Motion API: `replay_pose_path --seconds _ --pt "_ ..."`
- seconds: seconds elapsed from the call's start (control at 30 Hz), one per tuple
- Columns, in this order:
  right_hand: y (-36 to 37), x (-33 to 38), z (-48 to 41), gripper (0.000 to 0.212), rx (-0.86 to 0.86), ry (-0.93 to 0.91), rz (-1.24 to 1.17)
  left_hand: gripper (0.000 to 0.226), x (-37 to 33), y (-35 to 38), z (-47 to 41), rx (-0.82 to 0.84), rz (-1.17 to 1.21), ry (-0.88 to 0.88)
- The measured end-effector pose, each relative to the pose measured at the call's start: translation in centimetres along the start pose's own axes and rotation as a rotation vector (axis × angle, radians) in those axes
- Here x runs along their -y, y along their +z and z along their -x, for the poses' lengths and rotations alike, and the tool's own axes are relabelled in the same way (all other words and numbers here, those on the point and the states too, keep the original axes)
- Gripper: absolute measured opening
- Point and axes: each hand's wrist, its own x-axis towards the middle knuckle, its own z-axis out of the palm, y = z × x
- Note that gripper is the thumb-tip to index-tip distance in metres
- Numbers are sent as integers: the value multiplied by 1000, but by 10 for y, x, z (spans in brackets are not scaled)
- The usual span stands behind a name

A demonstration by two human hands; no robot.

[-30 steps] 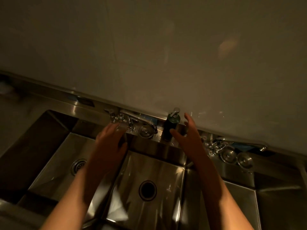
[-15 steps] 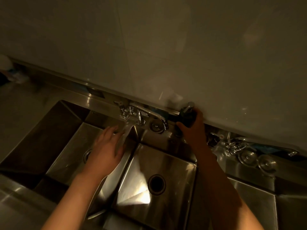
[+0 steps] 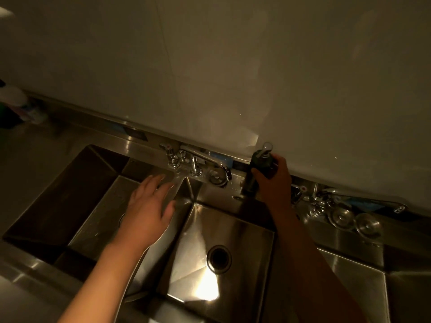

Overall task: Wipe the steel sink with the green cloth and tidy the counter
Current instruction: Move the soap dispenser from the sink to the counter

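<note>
Tap (image 3: 198, 163) — strainers (image 3: 353, 220) — wall (image 3: 233, 66) behind

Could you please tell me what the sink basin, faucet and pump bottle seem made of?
The sink basin looks like brushed stainless steel: grey sheen, bright glare. The faucet seems polished chromed metal, given mirror-like highlights. The pump bottle is dark and matte, probably plastic; dim light leaves that open.

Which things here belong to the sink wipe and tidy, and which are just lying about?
In the job: steel sink, soap bottle gripped by right hand, left hand open over the basins. Green cloth not in view.
Lying about: faucet, drain stoppers on the back ledge, blurred items far left.
</note>
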Motion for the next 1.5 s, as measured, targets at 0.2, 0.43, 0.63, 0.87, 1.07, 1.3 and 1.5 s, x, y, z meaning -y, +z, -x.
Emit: replay_pose_path --seconds 0.2,0.43,0.63,0.87,1.07,1.3,1.5 --pt "-46 41 29 57 -32 -88 -48 52 -37 -8 14 -38 49 23" --pt "-106 89 65 60 73 -76 -229 54 -89 -23 33 -115 89 82" --pt "-134 115 85 62 105 -146 -309 53 -102 -30 61 -179 98 57" --pt "-112 138 112 61 219 -287 -284 52 -79 -43 101 -227 100 -26" --pt "-58 167 142 63 299 -342 -290 52 -22 -76 138 -337 84 -199" --pt "29 221 201 59 447 -385 -306 48 75 -130 195 -493 118 -325" --pt "104 274 265 58 544 -428 -321 54 154 -172 253 -601 186 -378"
